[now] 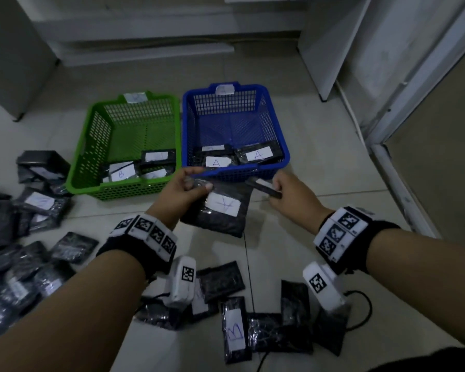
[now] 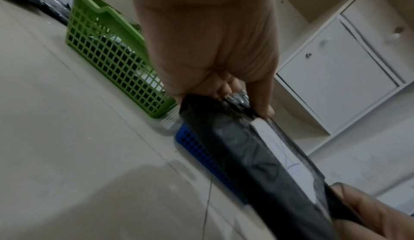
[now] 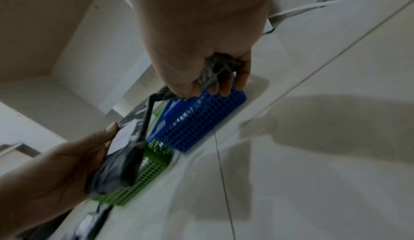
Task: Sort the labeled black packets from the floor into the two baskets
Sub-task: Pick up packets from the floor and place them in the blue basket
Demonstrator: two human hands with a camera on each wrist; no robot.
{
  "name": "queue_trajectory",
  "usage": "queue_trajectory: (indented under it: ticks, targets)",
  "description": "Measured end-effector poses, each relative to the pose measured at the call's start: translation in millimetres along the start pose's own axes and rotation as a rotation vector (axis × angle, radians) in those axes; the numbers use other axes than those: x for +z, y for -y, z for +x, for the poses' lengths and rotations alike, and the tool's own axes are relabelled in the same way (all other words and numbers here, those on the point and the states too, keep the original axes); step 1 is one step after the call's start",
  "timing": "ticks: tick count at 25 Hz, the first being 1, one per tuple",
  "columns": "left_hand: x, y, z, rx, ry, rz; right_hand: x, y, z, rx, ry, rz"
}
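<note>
My left hand point(image 1: 199, 181) grips the top edge of a black packet point(image 1: 220, 210) whose white label reads A upside down; it hangs just in front of the blue basket point(image 1: 242, 175). The left wrist view shows the same packet point(image 2: 246, 148) under my fingers. My right hand point(image 1: 275, 187) pinches a second black packet point(image 1: 263, 187), seen edge-on, near the blue basket's front right corner. The green basket point(image 1: 129, 187) stands to the left of the blue one. A-labelled packets point(image 1: 258, 155) lie in the blue basket and a B-labelled packet point(image 1: 121, 174) lies in the green one.
Several loose black packets lie in a pile point(image 1: 24, 210) on the tiled floor at left, and more lie under my forearms, one labelled B point(image 1: 235, 331). White cabinets point(image 1: 145, 28) stand behind the baskets. A door frame point(image 1: 403, 183) runs along the right. A black cable point(image 1: 365, 310) loops near my right wrist.
</note>
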State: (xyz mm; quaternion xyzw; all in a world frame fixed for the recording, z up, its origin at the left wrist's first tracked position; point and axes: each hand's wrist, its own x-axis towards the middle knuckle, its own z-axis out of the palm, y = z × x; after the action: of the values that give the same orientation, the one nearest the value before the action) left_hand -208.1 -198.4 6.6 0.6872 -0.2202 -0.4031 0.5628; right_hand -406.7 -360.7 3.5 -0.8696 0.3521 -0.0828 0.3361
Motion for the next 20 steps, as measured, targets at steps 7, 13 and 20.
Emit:
queue_trajectory:
  ticks: [7,13,20]
  targets:
    - [-21,-42,50,0.1,-0.278,-0.252,-23,17,69,-0.188,-0.056,0.021]
    - [-40,-96,115,0.181,-0.27,-0.027,-23,29,116,-0.07,0.092,-0.18]
    - [-34,-102,186,0.16,-0.126,0.27,17,47,133,-0.085,0.201,-0.23]
